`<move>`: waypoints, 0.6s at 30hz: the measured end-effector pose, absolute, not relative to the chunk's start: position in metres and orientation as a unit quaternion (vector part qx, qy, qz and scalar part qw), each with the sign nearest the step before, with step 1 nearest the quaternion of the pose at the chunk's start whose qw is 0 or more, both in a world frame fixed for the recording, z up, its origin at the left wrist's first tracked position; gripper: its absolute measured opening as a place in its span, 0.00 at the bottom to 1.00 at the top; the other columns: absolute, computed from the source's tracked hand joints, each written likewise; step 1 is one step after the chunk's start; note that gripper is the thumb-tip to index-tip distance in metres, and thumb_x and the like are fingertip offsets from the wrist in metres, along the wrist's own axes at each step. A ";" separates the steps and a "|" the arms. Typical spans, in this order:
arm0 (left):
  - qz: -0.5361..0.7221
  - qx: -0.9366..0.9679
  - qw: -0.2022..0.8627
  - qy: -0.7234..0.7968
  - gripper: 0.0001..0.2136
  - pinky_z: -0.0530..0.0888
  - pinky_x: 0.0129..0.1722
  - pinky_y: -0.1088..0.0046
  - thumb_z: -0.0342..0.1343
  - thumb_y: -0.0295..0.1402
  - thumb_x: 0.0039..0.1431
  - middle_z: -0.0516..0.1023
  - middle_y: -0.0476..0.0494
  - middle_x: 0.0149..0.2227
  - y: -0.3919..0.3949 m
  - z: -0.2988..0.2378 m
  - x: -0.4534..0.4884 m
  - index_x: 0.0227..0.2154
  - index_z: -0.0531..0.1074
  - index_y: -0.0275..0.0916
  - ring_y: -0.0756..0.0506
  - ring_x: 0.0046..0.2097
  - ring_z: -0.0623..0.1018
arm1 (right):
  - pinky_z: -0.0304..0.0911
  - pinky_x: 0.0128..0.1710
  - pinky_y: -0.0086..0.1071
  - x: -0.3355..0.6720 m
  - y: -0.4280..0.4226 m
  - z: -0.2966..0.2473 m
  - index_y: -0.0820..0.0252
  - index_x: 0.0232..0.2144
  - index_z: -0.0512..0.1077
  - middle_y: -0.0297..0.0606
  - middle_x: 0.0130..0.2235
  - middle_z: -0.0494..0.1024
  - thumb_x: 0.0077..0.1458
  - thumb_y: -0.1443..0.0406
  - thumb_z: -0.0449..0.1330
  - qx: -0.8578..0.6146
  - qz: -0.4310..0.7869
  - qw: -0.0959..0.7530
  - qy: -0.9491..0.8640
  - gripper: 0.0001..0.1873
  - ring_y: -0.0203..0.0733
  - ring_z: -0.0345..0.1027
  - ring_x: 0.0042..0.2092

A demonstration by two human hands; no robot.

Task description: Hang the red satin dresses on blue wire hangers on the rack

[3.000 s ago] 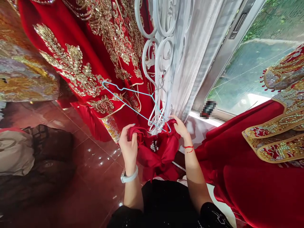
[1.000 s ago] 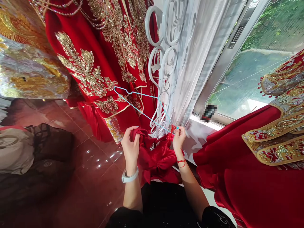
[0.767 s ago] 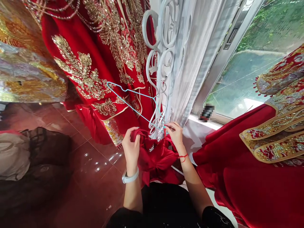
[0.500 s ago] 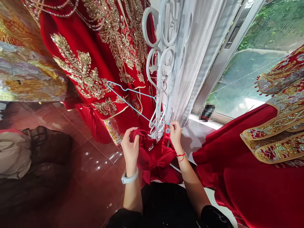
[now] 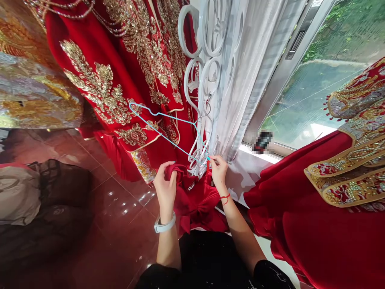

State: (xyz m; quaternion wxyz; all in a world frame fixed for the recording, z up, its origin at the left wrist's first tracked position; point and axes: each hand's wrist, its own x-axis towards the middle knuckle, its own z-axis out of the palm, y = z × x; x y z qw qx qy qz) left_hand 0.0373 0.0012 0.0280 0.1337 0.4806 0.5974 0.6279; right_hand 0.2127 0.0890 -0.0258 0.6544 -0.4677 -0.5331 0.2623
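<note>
A red satin garment [image 5: 200, 200] hangs bunched below my hands. My left hand [image 5: 165, 180] is closed on a gathered edge of it, thumb and fingers curled round the fabric. With its fingertips pinched together, my right hand [image 5: 219, 170] holds a thin red strap [image 5: 208, 165] of the garment at the lower corner of a light-blue wire hanger [image 5: 156, 131]. The hanger tilts, its hook toward a white scrollwork metal frame [image 5: 194, 76]. A small metal clasp [image 5: 191, 186] shows on the cloth between my hands. How the strap meets the hanger is partly hidden by my fingers.
Red gowns with gold beading [image 5: 105, 88] hang at the left, beside a gold sequinned garment [image 5: 39, 88]. A white curtain [image 5: 258, 60] and window stand at the right, near another embroidered red outfit [image 5: 345, 176]. Dark bags [image 5: 63, 192] lie on the tiled floor.
My right hand has shifted slightly left with the red strap, up to the hanger's lower corner. The hanger's far end has moved slightly left. My left hand keeps its hold on the garment.
</note>
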 end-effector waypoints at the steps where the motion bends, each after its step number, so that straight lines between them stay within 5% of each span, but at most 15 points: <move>1: 0.629 0.479 0.131 0.598 0.11 0.74 0.39 0.72 0.55 0.32 0.56 0.81 0.45 0.38 0.001 0.028 0.037 0.41 0.77 0.38 0.47 0.36 0.79 | 0.70 0.39 0.36 0.213 0.090 -0.028 0.58 0.31 0.79 0.39 0.33 0.82 0.57 0.61 0.59 -0.471 0.261 0.658 -0.526 0.10 0.43 0.76 0.37; 13: 0.625 0.483 0.138 0.598 0.11 0.75 0.41 0.71 0.55 0.32 0.57 0.81 0.45 0.38 -0.002 0.028 0.031 0.41 0.77 0.39 0.47 0.37 0.79 | 0.74 0.43 0.39 0.220 0.096 -0.035 0.59 0.32 0.79 0.40 0.34 0.84 0.50 0.57 0.65 -0.462 0.330 0.673 -0.473 0.12 0.44 0.78 0.37; 18: 0.619 0.492 0.137 0.597 0.11 0.75 0.41 0.71 0.55 0.33 0.57 0.81 0.45 0.38 0.001 0.027 0.032 0.41 0.77 0.39 0.47 0.37 0.79 | 0.76 0.45 0.39 0.216 0.090 -0.029 0.59 0.36 0.80 0.42 0.38 0.85 0.50 0.60 0.64 -0.482 0.272 0.674 -0.488 0.12 0.45 0.80 0.39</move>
